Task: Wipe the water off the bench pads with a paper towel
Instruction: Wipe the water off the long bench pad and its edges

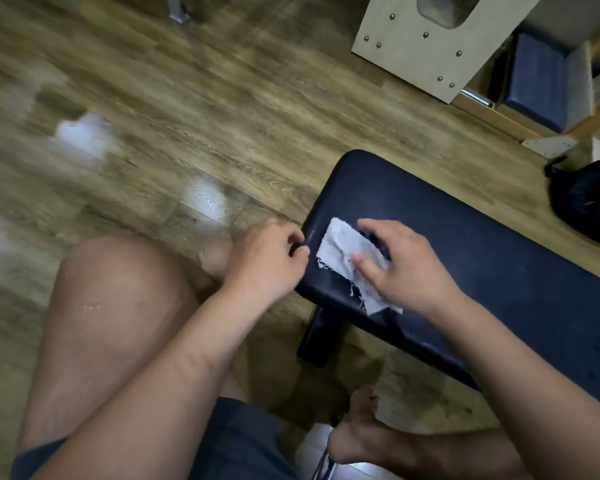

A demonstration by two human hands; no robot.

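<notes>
Head view looks down at my two hands over the near corner of the dark bench pad [465, 237]. My right hand [400, 263] lies flat and spread on the pale towel [347, 258], fingers loosely apart, pressing it onto the pad rather than gripping it. The towel looks more like a frayed grey-white scrap, with loose threads at its lower edge; one end pokes out beyond my fingertips toward the pad's rounded corner and the other end shows under my wrist, close to the pad's near long edge. My left hand [265, 258] is curled narrow at the pad's short edge, fingertips pinched right at the rim just beside the towel; whether it holds anything there I cannot tell, the spot is too dark and small.

The towel sits near the pad's corner, so the rim is close on two sides. Away to the right the pad runs on long and bare to the frame edge, with faint pale speckles on its surface. Beyond the corner is wooden floor [187, 116], blurred, with bright patches of reflected light. My bare knee [118, 289] rises left of the pad and my foot [357, 427] rests below it, beside the bench's dark leg [317, 341]. A black bag [589, 202] lies on the floor past the pad's far side.
</notes>
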